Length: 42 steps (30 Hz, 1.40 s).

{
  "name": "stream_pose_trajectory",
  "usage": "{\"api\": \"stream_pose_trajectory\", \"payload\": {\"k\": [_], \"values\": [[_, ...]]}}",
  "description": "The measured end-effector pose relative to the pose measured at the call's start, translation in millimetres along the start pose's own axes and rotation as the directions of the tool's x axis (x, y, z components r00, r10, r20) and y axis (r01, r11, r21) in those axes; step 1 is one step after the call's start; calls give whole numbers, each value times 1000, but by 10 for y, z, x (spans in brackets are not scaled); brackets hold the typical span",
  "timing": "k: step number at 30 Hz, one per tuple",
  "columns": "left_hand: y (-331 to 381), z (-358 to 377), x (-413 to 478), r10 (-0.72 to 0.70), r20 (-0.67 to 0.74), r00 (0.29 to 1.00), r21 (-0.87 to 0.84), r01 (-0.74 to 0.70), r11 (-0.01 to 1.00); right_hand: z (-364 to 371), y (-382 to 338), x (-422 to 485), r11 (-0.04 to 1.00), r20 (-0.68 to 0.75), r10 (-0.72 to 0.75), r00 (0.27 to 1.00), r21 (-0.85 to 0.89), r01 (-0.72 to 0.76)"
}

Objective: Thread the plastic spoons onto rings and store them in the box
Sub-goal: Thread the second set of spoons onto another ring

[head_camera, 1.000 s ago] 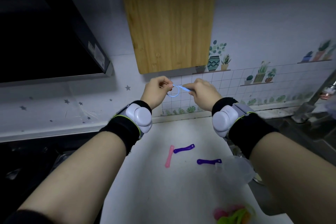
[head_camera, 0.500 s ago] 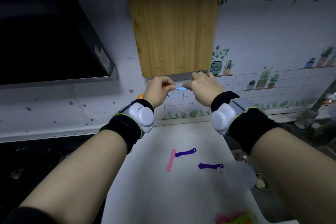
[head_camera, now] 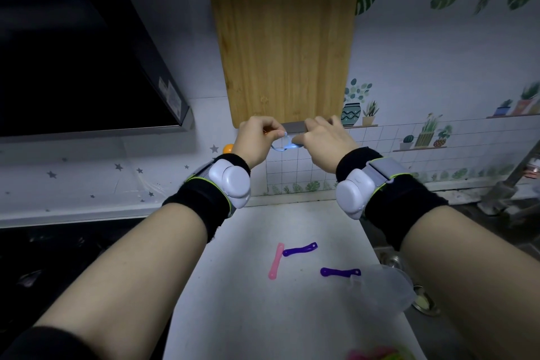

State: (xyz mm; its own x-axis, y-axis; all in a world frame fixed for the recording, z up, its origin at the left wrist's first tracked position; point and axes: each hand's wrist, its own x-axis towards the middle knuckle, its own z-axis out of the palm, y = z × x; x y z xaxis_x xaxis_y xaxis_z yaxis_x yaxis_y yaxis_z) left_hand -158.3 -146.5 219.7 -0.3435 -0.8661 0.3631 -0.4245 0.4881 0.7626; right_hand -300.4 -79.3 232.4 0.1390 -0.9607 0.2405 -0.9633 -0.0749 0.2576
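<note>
Head view: left hand [head_camera: 255, 137] and right hand [head_camera: 324, 140] pinch one blue ring [head_camera: 281, 147]; two purple spoons [head_camera: 299, 250], one pink spoon [head_camera: 276, 261] lie on the counter [head_camera: 248, 301].

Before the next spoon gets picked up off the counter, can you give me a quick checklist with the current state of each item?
1. Left hand gripping the thin light-blue plastic ring: ok.
2. Right hand pinching the light-blue plastic spoon at the ring: ok.
3. Blue spoon fully threaded on the ring: cannot tell, fingers hide the joint.
4. More spoons loose on the white counter: ok, one pink plastic spoon and two purple plastic spoons.
5. Pink spoon and nearest purple one apart: not ok, their ends look touching.
6. Storage box in sight: cannot tell; only a clear plastic container at the counter edge.
</note>
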Motion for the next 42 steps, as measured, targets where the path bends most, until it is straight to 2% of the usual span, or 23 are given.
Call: {"api": "stream_pose_trajectory", "payload": {"k": [2,3,5,7,12,14,18,25,29,37,42], "values": [[-3,-10,-4,-35,-21,999,-82,33,996,37,0,15,987,31,49,998,151,-53],[-4,-8,-5,-71,-32,997,-168,65,984,58,3,19,952,51,89,995,288,-100],[9,-3,-10,-157,-41,987,-368,131,920,95,-8,23,780,100,189,977,589,-211],[35,9,-21,-219,-27,975,-516,174,838,120,-51,13,580,139,240,961,773,-256],[121,46,-31,-290,54,955,-688,247,682,142,-165,33,284,173,289,942,924,-257],[171,68,-40,-293,74,953,-741,249,624,132,-194,44,221,174,290,941,944,-243],[274,133,-66,-292,95,952,-830,237,504,124,-236,56,188,152,302,941,958,-215],[305,207,-115,-305,95,948,-857,234,459,203,-229,32,78,157,345,925,978,-195],[244,255,-132,-309,103,946,-845,247,474,275,-236,25,85,185,356,916,970,-229],[17,437,-236,-274,128,953,-724,279,631,502,-313,-24,96,216,423,880,955,-281],[-271,562,-297,-333,169,928,-687,353,635,760,-397,-43,91,259,383,887,945,-315]]}}
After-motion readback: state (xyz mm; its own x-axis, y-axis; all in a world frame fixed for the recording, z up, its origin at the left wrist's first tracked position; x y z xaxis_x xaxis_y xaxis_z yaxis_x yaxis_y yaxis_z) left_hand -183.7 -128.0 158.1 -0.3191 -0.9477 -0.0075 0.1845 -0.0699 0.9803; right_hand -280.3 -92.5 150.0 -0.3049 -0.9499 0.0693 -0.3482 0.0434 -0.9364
